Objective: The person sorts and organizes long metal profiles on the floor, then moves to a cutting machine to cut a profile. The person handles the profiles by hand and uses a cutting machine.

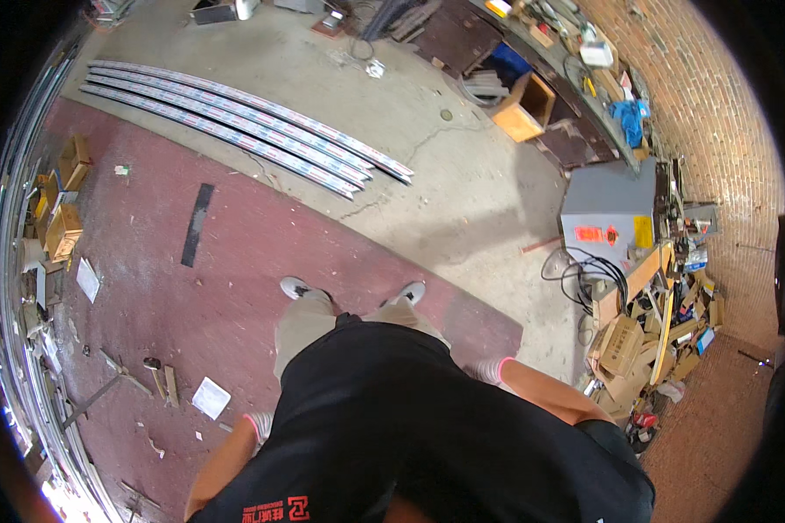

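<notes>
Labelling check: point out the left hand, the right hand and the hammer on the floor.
left hand (259,426), head view, gloved wrist beside the hip
right hand (490,370), head view, gloved cuff
hammer (155,373), head view, on its handle

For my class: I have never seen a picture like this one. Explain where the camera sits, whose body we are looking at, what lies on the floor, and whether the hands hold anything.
The camera is worn on a person's head and looks straight down through a very wide lens, so straight edges bend near the rim. You see the person's own black shirt, light trousers and shoes. The left hand and the right hand wear gloves with pink cuffs and hang beside the body; both are mostly hidden, so I cannot tell whether they hold anything. On the floor ahead lie long metal rails side by side. To the right stand a grey metal box with black cables and a pile of cardboard boxes. Near the left hand lie a hammer and a white paper.
</notes>
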`<state>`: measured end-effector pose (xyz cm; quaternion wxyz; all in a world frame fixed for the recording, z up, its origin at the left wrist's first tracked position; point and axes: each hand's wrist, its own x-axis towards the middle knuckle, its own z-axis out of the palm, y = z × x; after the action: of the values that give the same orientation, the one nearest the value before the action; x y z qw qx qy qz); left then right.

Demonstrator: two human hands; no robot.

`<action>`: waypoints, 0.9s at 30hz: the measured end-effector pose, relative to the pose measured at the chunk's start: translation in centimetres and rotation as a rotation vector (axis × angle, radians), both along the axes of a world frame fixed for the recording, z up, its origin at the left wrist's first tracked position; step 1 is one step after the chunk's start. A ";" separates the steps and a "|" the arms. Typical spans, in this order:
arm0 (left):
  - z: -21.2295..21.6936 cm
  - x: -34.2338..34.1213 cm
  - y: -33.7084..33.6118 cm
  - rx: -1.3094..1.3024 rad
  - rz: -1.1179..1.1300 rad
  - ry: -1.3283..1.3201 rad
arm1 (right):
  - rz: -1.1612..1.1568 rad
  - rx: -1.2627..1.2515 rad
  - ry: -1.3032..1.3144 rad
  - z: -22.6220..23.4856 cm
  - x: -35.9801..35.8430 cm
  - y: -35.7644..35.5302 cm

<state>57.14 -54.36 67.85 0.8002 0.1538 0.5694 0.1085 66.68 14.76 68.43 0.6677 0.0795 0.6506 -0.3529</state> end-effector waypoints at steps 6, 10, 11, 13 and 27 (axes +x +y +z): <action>2.0 5.0 -8.0 -0.021 0.294 0.073 | 0.212 0.139 0.088 2.1 -12.0 -8.8; 1.0 5.9 -8.3 -0.022 0.494 0.137 | 0.324 0.187 0.186 2.0 -22.3 -14.9; 0.4 5.3 -8.3 -0.018 0.533 0.153 | 0.347 0.196 0.208 1.8 -24.8 -16.3; -0.9 3.0 -8.4 -0.006 0.597 0.197 | 0.386 0.200 0.255 1.3 -30.2 -19.4; -0.8 -33.4 -31.6 -0.499 0.818 0.640 | 1.179 0.080 0.502 -1.7 -80.0 -48.6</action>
<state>23.72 -86.00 67.07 0.4932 -0.2472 0.8046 0.2196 -13.29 -33.83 66.73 0.5736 -0.3519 0.7342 0.0902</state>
